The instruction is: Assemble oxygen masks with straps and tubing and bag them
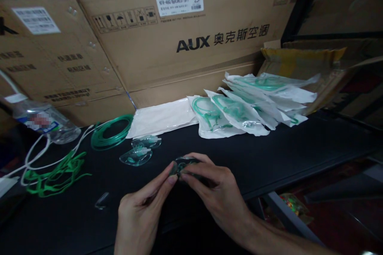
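Note:
Both hands meet over the front of the black table on a clear green-tinted oxygen mask [185,161]. The fingertips of my left hand [143,203] pinch the mask's left edge. My right hand [217,185] wraps round its other side, with thumb and fingers closed on it; much of the mask is hidden behind them. Just beyond and to the left lie two similar masks [136,156] with whitish connectors. Further left are a coil of green tubing [112,131] and a tangle of green elastic straps [55,175]. A small clear piece [102,200] rests left of my left hand.
Several packed mask sets [236,111] lean in a row at the back right, beside flat white pouches [163,117]. A plastic bottle [48,121] and a white cable [32,155] are at left. Large cardboard boxes [185,63] stand behind. The black table [287,155] ends near an open drawer.

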`<state>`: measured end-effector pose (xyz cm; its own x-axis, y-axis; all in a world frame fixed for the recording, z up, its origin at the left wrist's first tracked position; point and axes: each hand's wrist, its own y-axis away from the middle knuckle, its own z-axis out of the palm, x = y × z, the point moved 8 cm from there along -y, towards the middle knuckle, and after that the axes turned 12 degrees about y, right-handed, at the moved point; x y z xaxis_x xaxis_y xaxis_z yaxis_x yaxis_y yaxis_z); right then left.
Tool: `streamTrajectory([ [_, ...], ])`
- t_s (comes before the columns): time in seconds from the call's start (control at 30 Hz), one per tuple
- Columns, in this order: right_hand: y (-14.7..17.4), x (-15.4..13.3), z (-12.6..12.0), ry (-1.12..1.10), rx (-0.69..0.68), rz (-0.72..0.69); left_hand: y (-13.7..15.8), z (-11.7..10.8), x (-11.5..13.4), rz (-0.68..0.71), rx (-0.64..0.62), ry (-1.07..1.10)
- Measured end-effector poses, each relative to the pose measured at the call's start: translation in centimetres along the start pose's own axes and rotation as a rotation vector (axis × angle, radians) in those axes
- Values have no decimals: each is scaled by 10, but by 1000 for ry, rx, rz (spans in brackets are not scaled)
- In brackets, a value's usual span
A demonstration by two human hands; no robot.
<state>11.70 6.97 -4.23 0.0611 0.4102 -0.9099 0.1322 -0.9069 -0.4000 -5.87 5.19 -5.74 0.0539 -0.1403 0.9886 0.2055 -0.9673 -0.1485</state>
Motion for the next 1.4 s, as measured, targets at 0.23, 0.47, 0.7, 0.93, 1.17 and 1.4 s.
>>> streamTrajectory([
  [0.23,-1,-5,-3,-88,-43,0,-3,-3,1,-57,0,22],
  [0.47,-5,2,-1,-146,-153,86,-6,-1,-10,-189,-82,125],
  [0.7,-1,6,2,-185,-153,174,-9,-5,4,-118,-107,18],
  [0.93,-2,4,4,-162,-193,193,-8,-6,8,-115,-86,1],
  [1.17,-2,8,4,-180,-216,231,-13,-5,2,-135,-112,14],
  [1.4,-5,7,4,-177,-241,232,-10,-4,5,-131,-113,6],
])
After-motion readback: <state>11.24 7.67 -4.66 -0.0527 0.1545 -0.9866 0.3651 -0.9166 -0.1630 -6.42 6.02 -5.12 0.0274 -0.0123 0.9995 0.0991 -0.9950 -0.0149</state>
